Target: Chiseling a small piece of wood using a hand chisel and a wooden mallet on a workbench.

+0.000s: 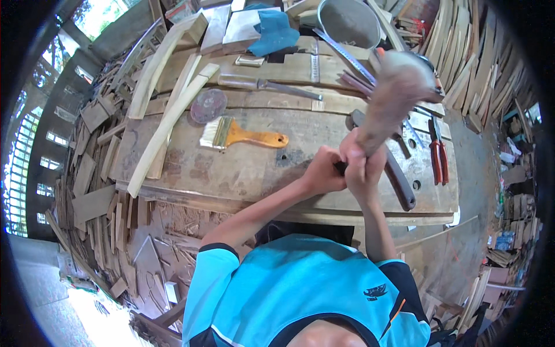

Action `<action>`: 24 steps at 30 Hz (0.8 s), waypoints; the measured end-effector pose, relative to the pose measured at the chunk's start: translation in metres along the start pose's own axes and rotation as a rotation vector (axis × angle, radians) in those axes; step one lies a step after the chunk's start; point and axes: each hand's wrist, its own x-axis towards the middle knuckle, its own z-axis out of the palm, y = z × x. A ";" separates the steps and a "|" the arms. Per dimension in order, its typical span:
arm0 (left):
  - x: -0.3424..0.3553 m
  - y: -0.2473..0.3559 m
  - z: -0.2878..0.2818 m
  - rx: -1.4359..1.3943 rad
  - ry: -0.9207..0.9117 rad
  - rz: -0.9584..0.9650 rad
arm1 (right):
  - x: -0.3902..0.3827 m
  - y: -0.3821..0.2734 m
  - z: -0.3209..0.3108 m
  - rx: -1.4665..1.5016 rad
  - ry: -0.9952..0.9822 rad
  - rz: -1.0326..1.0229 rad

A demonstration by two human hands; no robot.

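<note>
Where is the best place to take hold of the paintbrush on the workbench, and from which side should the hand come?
Grip the paintbrush by its orange handle, coming from above at its right end. It lies flat on the workbench, bristles pointing left, and the handle is narrow with bare wood around it.

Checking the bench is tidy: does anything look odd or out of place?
Mostly ordinary clutter. The paintbrush lies loose on the workbench, and offcuts litter the floor. The wooden piece gripped by both hands is blurred, so its condition is unclear.
</note>
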 end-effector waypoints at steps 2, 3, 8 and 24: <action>0.002 0.004 0.000 -0.064 -0.023 -0.017 | -0.004 0.003 -0.004 -0.195 -0.081 -0.003; 0.003 0.007 0.000 -0.057 0.003 0.012 | -0.004 0.005 -0.004 -0.135 -0.090 -0.047; 0.011 0.017 -0.007 0.013 -0.136 0.068 | 0.007 0.007 -0.010 -0.163 -0.019 -0.214; -0.013 0.031 -0.037 0.365 -0.236 -0.027 | 0.009 -0.013 -0.011 0.257 0.173 -0.082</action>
